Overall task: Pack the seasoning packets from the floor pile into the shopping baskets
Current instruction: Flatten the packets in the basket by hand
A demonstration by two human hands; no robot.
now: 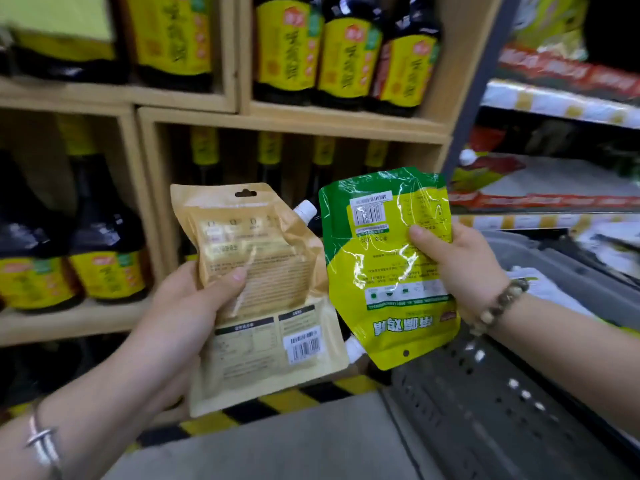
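Several dark sauce bottles with yellow labels [346, 53] fill the pale wooden shelf cubbies [294, 124] ahead. A grey perforated plastic shopping basket [485, 410] sits at lower right, beside yellow-and-black floor striping [277, 403]. The left hand [194, 306] has its grip clamped on a tan spouted seasoning pouch [277, 289], printed back showing. The right hand [457, 265] has its grip clamped on a glossy green-and-yellow spouted seasoning pouch [388, 271], upside down above the basket.

Tan spout pouch [263, 289] upright, green-yellow pouch [388, 271] inverted beside it, grey basket [485, 410] below-right.
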